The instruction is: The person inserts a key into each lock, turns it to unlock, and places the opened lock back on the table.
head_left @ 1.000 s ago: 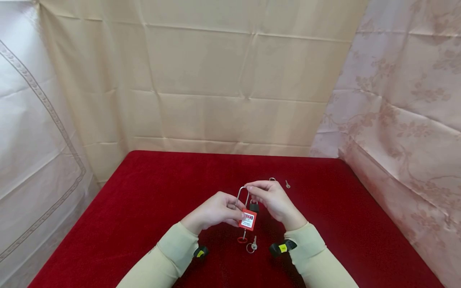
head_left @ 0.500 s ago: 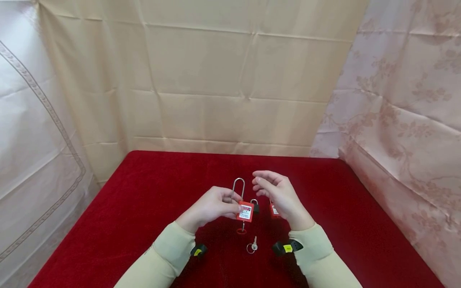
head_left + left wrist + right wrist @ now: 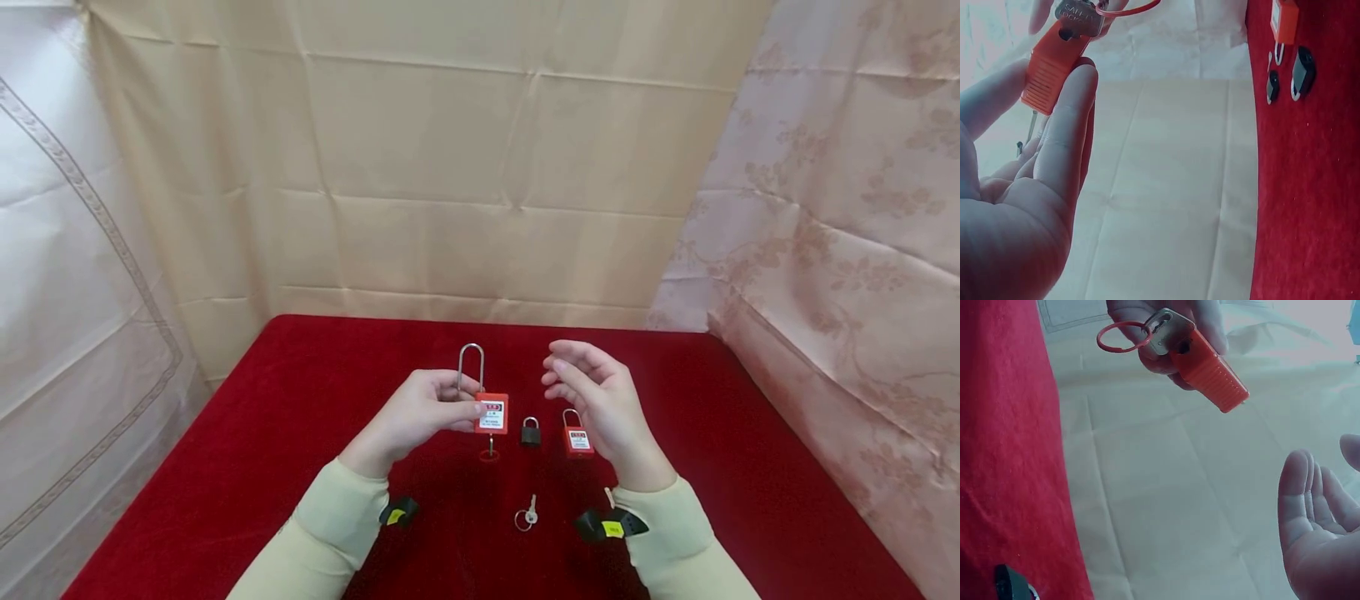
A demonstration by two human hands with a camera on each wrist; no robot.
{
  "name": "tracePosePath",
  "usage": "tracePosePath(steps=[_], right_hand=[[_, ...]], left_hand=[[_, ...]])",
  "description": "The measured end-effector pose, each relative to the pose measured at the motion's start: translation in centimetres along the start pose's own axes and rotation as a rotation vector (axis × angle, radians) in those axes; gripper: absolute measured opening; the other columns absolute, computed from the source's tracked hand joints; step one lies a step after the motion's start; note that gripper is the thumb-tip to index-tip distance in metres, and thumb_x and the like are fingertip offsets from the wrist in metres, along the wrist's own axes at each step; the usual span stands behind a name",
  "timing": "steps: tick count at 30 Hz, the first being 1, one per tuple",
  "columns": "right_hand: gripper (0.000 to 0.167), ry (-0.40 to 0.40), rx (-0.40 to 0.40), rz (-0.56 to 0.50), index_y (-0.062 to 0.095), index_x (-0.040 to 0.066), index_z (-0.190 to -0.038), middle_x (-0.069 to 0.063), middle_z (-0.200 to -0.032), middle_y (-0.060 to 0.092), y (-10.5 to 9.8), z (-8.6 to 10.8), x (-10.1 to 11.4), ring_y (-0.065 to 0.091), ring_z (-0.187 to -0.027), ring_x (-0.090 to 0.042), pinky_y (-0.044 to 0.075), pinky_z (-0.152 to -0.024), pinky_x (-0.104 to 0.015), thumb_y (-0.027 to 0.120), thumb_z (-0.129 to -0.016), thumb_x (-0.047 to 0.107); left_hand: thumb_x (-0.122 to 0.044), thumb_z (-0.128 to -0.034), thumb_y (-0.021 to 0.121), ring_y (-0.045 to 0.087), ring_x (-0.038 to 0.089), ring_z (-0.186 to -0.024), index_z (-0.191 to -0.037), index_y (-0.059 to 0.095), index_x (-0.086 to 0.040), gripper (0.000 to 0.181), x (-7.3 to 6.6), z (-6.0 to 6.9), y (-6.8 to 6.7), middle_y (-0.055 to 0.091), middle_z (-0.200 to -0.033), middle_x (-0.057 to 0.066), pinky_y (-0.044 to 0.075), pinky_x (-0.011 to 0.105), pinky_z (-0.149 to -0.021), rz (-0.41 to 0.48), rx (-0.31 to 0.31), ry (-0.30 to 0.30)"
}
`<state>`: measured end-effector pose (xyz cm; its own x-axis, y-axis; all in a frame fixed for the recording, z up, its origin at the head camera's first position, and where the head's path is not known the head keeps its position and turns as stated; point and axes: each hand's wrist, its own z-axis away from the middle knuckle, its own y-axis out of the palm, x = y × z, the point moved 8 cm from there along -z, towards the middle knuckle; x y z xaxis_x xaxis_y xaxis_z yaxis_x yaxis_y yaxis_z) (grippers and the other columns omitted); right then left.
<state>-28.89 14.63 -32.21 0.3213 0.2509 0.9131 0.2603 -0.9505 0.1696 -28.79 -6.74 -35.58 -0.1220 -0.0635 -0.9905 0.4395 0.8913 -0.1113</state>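
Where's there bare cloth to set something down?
Red cloth is bare from the left hand to the left edge and from the right hand to the right edge. Crowded centre: black padlock, unheld red padlock, key with ring. Hidden behind the right hand: can't tell.

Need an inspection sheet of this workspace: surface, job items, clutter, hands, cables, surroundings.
Surface: red cloth, plush-looking.
Job items: red padlock held above the cloth, shackle up; key in its underside, red ring attached.
Clutter: black padlock, second red padlock and loose key lie on the cloth; the right hand may hide more.
Hands: left hand grips the red padlock; right hand is above the cloth, holding nothing.
Cables: nothing seen.
Surroundings: beige backdrop; pale patterned fabric on the right side.
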Motion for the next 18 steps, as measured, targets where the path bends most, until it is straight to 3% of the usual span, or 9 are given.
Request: tracePosePath(steps=[12,18], right_hand=[[0.024,0.1,0.047,0.01,0.065,0.001,-0.122,-0.013,-0.103,0.07,0.6,-0.6,-2.2,0.068,-0.089,-0.026,0.061,-0.082,-0.037,0.065,-0.099,0.007],[0.03,0.191,0.087,0.103,0.063,-0.002,-0.125,-0.017,-0.108,0.069,1.5,-1.4,-3.8,0.069,-0.092,-0.029,0.061,-0.083,-0.041,0.069,-0.098,0.012]], left_hand=[[-0.006,-0.0918,0.074,0.071,0.027,-0.091,-0.119,0.064,0.008,0.032,0.1,-0.5,-1.5,0.071,-0.105,0.019,0.061,0.042,-0.081,0.002,-0.078,0.012],[-0.006,-0.0916,0.074,0.071,0.027,-0.09,-0.12,0.062,0.01,0.034,0.6,-0.3,-3.0,0.07,-0.106,0.02,0.06,0.047,-0.083,-0.001,-0.121,-0.001]])
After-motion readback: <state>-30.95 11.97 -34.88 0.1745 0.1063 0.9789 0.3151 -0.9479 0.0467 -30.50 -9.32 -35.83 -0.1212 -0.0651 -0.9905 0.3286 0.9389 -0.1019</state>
